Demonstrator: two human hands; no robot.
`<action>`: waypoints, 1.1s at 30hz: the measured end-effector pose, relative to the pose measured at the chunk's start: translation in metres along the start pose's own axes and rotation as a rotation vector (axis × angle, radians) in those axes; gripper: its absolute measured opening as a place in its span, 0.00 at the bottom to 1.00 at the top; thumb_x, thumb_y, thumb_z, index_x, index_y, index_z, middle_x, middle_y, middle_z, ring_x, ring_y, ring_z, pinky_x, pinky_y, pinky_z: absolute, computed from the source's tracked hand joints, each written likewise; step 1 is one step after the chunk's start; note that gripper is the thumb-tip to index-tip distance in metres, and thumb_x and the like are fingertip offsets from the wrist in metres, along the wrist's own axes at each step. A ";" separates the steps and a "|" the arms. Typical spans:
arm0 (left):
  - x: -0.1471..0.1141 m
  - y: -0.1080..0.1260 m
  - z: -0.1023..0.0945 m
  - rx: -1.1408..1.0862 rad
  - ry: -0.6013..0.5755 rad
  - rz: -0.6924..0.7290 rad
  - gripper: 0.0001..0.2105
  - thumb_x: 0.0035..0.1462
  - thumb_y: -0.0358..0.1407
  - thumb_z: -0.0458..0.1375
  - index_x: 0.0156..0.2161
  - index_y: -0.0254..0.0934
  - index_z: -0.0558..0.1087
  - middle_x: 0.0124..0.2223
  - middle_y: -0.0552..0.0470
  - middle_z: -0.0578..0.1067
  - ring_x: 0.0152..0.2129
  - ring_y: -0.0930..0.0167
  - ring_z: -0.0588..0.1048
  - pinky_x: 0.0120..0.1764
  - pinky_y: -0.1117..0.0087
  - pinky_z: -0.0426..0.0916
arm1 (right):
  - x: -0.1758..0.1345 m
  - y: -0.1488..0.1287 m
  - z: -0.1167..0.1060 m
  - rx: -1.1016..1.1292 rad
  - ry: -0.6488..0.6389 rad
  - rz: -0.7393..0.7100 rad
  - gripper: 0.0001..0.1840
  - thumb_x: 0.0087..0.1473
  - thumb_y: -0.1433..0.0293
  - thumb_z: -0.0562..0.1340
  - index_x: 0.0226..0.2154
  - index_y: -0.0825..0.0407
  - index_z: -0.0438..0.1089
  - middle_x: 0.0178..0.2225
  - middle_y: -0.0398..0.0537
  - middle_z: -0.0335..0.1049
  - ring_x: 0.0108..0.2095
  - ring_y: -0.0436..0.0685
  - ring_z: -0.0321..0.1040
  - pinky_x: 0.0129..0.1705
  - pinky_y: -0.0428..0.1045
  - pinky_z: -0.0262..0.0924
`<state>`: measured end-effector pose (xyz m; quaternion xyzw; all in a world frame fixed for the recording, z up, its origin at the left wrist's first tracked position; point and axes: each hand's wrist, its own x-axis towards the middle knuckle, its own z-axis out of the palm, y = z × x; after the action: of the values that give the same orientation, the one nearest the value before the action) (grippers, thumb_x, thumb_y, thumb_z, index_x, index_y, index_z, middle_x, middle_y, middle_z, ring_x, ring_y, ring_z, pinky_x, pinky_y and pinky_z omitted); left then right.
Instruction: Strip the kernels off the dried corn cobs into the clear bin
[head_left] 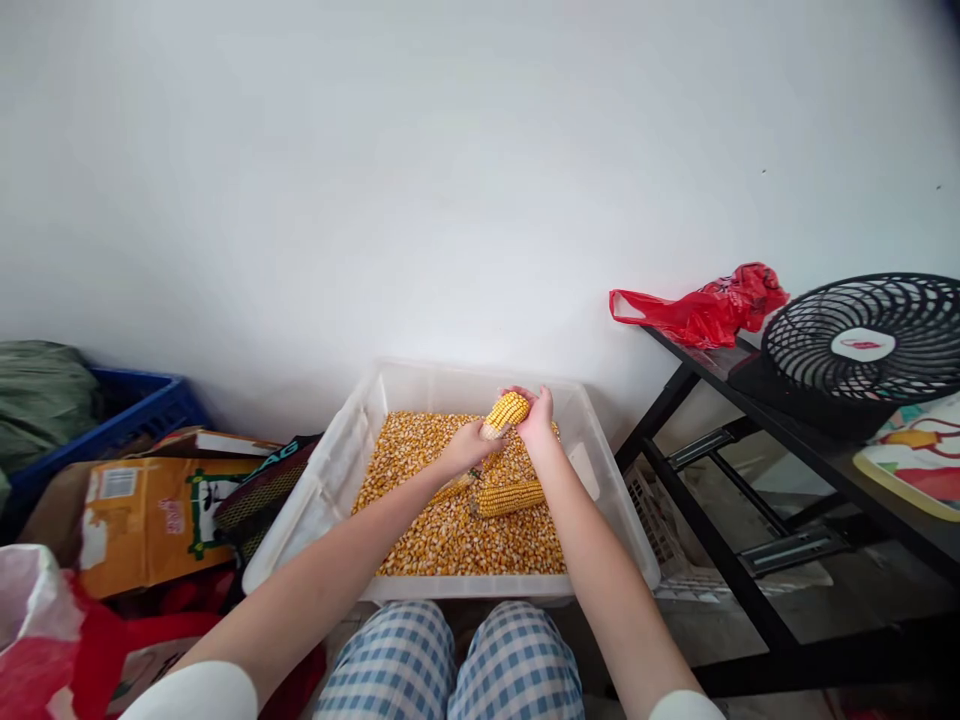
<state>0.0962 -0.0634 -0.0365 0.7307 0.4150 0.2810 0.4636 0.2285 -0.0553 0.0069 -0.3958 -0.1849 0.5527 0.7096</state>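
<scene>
A partly stripped corn cob [508, 410] is held above the bin between my two hands. Yellow kernels cover its upper part, while a pale bare patch shows near the lower end. My left hand [472, 447] grips that lower end from the left. On the far right side, my right hand [536, 412] has its fingers wrapped round the upper end. Below them, loose corn kernels [450, 545] fill much of a clear plastic bin [480, 588]. Another corn cob [511, 498] lies on the kernels, and part of a further cob [452, 490] shows beside it, partly behind my left forearm.
At right stands a black table [720, 365] bearing a red plastic bag [712, 310] and a black fan [862, 340]. Leftward are a cardboard box [161, 520], a blue crate [150, 405] and a red bag [97, 640]. A white wall rises behind the bin.
</scene>
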 end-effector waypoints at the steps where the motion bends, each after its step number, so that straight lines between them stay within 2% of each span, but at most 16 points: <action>1: 0.000 -0.001 0.001 0.090 0.062 0.018 0.12 0.43 0.41 0.58 0.31 0.33 0.67 0.21 0.56 0.67 0.15 0.77 0.65 0.17 0.78 0.56 | -0.001 -0.001 0.000 0.029 -0.018 0.057 0.29 0.53 0.55 0.38 0.20 0.54 0.63 0.17 0.50 0.68 0.20 0.56 0.67 0.24 0.51 0.61; 2: -0.001 -0.002 0.002 0.159 0.112 0.031 0.10 0.42 0.39 0.58 0.29 0.34 0.67 0.21 0.55 0.67 0.15 0.77 0.65 0.17 0.78 0.55 | -0.001 -0.001 0.000 0.034 -0.017 0.074 0.29 0.53 0.55 0.38 0.20 0.54 0.63 0.16 0.50 0.67 0.20 0.56 0.67 0.24 0.52 0.62; 4: -0.004 -0.001 0.007 0.176 0.123 0.025 0.07 0.42 0.36 0.57 0.26 0.34 0.66 0.19 0.55 0.66 0.15 0.77 0.65 0.17 0.78 0.54 | -0.002 0.001 0.002 -0.017 0.026 -0.012 0.29 0.53 0.54 0.39 0.18 0.53 0.62 0.14 0.50 0.66 0.19 0.56 0.66 0.24 0.51 0.61; 9: -0.011 0.006 0.018 -0.230 -0.115 -0.100 0.03 0.45 0.33 0.53 0.25 0.35 0.64 0.12 0.60 0.60 0.09 0.77 0.60 0.14 0.77 0.55 | 0.000 0.010 0.006 -0.304 0.069 -0.382 0.29 0.51 0.52 0.41 0.17 0.54 0.64 0.13 0.48 0.64 0.16 0.53 0.63 0.20 0.48 0.58; 14: -0.014 0.013 0.016 -0.435 -0.255 -0.154 0.03 0.42 0.29 0.53 0.23 0.36 0.62 0.11 0.59 0.60 0.08 0.77 0.59 0.13 0.76 0.54 | 0.002 0.014 -0.001 -0.501 0.067 -0.593 0.29 0.51 0.54 0.40 0.23 0.55 0.67 0.15 0.46 0.66 0.20 0.52 0.64 0.23 0.46 0.57; 17: -0.014 0.017 0.015 -0.566 -0.366 -0.206 0.05 0.42 0.30 0.53 0.21 0.36 0.60 0.11 0.59 0.59 0.07 0.78 0.57 0.13 0.76 0.53 | 0.002 0.011 -0.002 -0.478 0.060 -0.562 0.30 0.51 0.53 0.39 0.24 0.55 0.67 0.17 0.46 0.66 0.20 0.52 0.64 0.23 0.46 0.57; 20: -0.015 0.018 0.012 -0.698 -0.480 -0.203 0.05 0.43 0.31 0.52 0.21 0.36 0.59 0.11 0.60 0.59 0.07 0.78 0.56 0.12 0.76 0.53 | 0.003 0.007 -0.001 -0.368 -0.042 -0.409 0.33 0.50 0.50 0.37 0.23 0.54 0.66 0.17 0.47 0.66 0.20 0.52 0.63 0.22 0.46 0.57; 23: -0.015 0.018 0.004 -0.806 -0.591 -0.200 0.05 0.43 0.31 0.51 0.22 0.36 0.58 0.12 0.59 0.59 0.08 0.78 0.56 0.13 0.76 0.53 | 0.003 0.005 0.001 -0.312 -0.116 -0.361 0.33 0.51 0.48 0.38 0.23 0.54 0.66 0.22 0.48 0.68 0.23 0.51 0.65 0.25 0.45 0.58; 26: -0.014 0.017 -0.007 -0.935 -0.666 -0.205 0.03 0.43 0.31 0.50 0.23 0.36 0.59 0.13 0.59 0.58 0.09 0.78 0.55 0.13 0.76 0.51 | -0.002 0.004 0.004 -0.369 -0.146 -0.397 0.29 0.51 0.49 0.43 0.29 0.53 0.67 0.29 0.47 0.70 0.28 0.51 0.66 0.28 0.44 0.59; 29: -0.013 0.018 -0.017 -1.040 -0.683 -0.249 0.03 0.43 0.32 0.50 0.24 0.36 0.59 0.13 0.59 0.56 0.09 0.77 0.54 0.13 0.77 0.50 | -0.010 0.004 0.010 -0.587 -0.224 -0.539 0.21 0.49 0.53 0.52 0.36 0.51 0.66 0.34 0.44 0.69 0.32 0.51 0.64 0.30 0.43 0.57; 33: -0.009 0.015 -0.024 -1.034 -0.749 -0.348 0.06 0.43 0.33 0.49 0.21 0.37 0.56 0.13 0.58 0.55 0.09 0.77 0.52 0.13 0.76 0.48 | -0.018 0.002 0.011 -0.924 -0.239 -0.719 0.15 0.51 0.57 0.53 0.33 0.50 0.66 0.24 0.39 0.65 0.25 0.49 0.60 0.28 0.43 0.51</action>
<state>0.0780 -0.0635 -0.0137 0.3848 0.1494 0.0918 0.9062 0.2142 -0.0677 0.0151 -0.5113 -0.6073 0.1810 0.5806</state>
